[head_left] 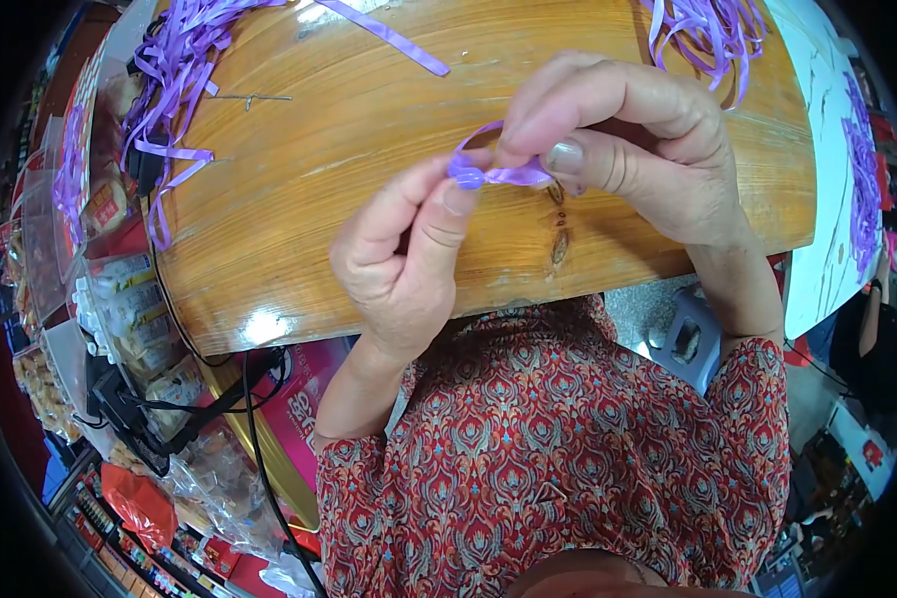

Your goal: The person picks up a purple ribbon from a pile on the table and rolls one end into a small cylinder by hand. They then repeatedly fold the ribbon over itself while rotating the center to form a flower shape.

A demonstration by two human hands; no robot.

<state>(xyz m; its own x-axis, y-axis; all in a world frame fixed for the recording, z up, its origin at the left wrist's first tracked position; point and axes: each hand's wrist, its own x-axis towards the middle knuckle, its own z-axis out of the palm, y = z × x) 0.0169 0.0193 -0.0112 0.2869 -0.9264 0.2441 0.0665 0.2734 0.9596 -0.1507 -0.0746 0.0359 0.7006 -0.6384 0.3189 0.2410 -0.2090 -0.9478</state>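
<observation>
Two hands [399, 264] [673, 184] pinching purple ribbon [521, 176], wrapped packets [138, 304] in clear bins [68, 351]

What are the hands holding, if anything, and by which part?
A narrow, shiny purple ribbon: the left hand pinches its bunched part, the right hand the stretch just right of that.

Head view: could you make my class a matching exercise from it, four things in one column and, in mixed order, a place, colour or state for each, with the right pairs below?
Column one
1. Middle ribbon
2. Top-edge ribbon strip
3. Side table
4. Patterned top

Column two
A. White with dark veins
B. Lying on the wooden table, touched by neither hand
C. Mostly red, covered in small ornate motifs
D. Pinched by the fingers of both the left hand and the right hand

Right pairs
1-D
2-B
3-A
4-C
</observation>
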